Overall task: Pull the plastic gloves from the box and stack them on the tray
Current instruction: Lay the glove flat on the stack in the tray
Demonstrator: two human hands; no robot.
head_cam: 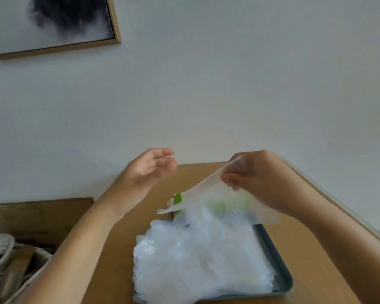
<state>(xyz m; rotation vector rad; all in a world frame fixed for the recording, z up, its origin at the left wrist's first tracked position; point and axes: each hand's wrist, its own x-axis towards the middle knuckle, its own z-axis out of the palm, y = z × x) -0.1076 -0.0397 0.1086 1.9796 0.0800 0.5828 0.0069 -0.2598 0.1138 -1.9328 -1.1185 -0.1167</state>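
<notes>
A thick pile of clear plastic gloves (198, 262) lies on a dark grey tray (279, 266) on the brown table. Behind the pile, a green and white glove box (177, 199) is mostly hidden. My right hand (250, 176) pinches one clear glove (219, 200) by its upper edge and holds it in the air above the box and the far end of the pile. My left hand (150, 170) hovers to the left of the glove with relaxed fingers and holds nothing.
The brown table (119, 249) ends at a white wall behind. At the lower left stands a cardboard box (37, 213) with clutter, and a white shoe (0, 249) beside it. A framed picture (53, 23) hangs on the wall at upper left.
</notes>
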